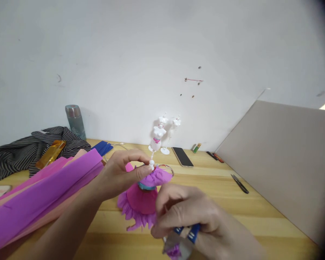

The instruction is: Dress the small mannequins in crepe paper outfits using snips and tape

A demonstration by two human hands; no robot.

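My left hand (127, 168) pinches the white neck knob (151, 164) of a miniature dress form between thumb and fingers. The form wears a crepe-paper dress (141, 202) with a purple ruffled collar, a light blue band, a magenta skirt and a purple frilled hem. Close to the skirt's right side, my right hand (186, 213) is closed, its thumb and index finger together. Within its palm is a blue-and-grey object (180, 243) with white marks, purple showing at its lower end; its kind is unclear. Whatever the fingertips pinch is hidden.
Purple and pink crepe paper (48, 195) lies left, before a striped cloth (62, 135) and a bottle (76, 122). White dress forms (159, 131) stand by the wall. A phone (182, 157) and a dark tool (239, 183) lie right, near a large panel (281, 155).
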